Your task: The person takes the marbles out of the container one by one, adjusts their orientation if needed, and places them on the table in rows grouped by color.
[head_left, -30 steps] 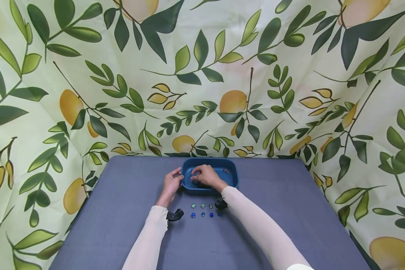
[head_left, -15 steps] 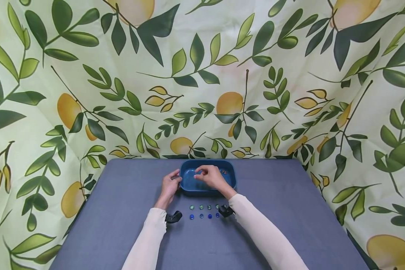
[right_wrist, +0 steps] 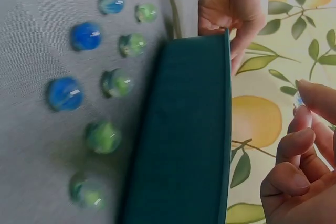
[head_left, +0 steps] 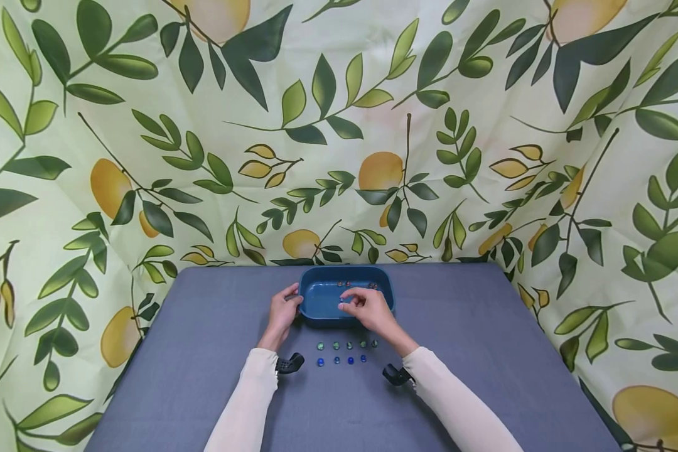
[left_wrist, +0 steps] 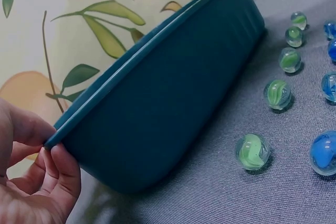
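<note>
The left hand (head_left: 282, 311) gripped the left rim of the blue tray (head_left: 322, 300) at the table's far middle. The right hand (head_left: 370, 307), above the tray's near edge, pinched a marble (right_wrist: 299, 99) between thumb and fingertips.

The head view looks forward and down from above the near edge of the table (head_left: 203, 351), taking in the whole top and the leaf-print backdrop (head_left: 339, 125). Each wrist view sits low and very close beside the blue tub (left_wrist: 173, 93). All three share the tub and the rows of marbles (head_left: 344, 353).
</note>
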Available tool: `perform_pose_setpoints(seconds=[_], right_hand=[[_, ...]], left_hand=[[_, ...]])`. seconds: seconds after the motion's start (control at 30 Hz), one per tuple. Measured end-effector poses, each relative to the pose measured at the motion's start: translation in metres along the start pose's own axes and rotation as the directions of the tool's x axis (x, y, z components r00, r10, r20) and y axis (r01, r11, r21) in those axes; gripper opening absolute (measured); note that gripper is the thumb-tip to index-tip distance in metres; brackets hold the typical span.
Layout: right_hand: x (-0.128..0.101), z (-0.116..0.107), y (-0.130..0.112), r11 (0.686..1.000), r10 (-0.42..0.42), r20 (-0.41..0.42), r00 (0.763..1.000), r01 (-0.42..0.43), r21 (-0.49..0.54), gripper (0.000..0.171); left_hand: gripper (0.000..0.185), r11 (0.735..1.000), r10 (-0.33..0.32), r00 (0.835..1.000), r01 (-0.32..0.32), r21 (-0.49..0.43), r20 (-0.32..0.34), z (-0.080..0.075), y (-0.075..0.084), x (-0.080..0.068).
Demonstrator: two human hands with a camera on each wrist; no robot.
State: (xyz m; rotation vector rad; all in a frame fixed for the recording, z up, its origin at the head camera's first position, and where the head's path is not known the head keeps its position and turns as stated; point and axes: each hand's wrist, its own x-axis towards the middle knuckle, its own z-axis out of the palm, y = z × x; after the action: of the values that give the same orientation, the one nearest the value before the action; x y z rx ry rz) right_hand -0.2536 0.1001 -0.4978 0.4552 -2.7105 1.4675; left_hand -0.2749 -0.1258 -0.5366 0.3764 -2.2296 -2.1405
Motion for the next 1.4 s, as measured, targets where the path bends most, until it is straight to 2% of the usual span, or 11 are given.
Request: perform_pose_setpoints(seconds=[0.33, 0.7, 0.87, 1.23, 1.4], right_hand=[[-0.037, -0.013, 0.019, 0.999, 0.05, -0.022, 0.998, -0.051, -0.014, 0.013], [-0.068, -0.026, 0.045, 0.997, 0.059, -0.043, 0.997, -0.061, -0.041, 0.011], [-0.077, -0.026, 0.051, 0.995, 0.085, -0.037, 0.996, -0.086, -0.054, 0.012], [-0.088, -0.018, 0.062, 0.995, 0.081, -0.029, 0.996, -0.082, -0.048, 0.013], [-0.092, -0.015, 0.064, 0.991, 0.118, -0.009, 0.993, -0.118, -0.064, 0.013]], left_hand=[[0.048, 1.0, 0.0, 1.0, 0.0, -0.004, 0.003, 0.0, -0.002, 0.002], [0.048, 1.0, 0.001, 1.0, -0.001, 0.008, 0.005, -0.001, -0.002, 0.002], [0.048, 1.0, 0.002, 1.0, -0.002, 0.007, 0.006, -0.001, -0.003, 0.004], [0.048, 0.999, -0.014, 1.0, 0.014, 0.039, 0.008, -0.002, -0.002, 0.005], [0.047, 0.999, -0.017, 1.0, 0.016, 0.035, 0.009, -0.002, -0.002, 0.004]])
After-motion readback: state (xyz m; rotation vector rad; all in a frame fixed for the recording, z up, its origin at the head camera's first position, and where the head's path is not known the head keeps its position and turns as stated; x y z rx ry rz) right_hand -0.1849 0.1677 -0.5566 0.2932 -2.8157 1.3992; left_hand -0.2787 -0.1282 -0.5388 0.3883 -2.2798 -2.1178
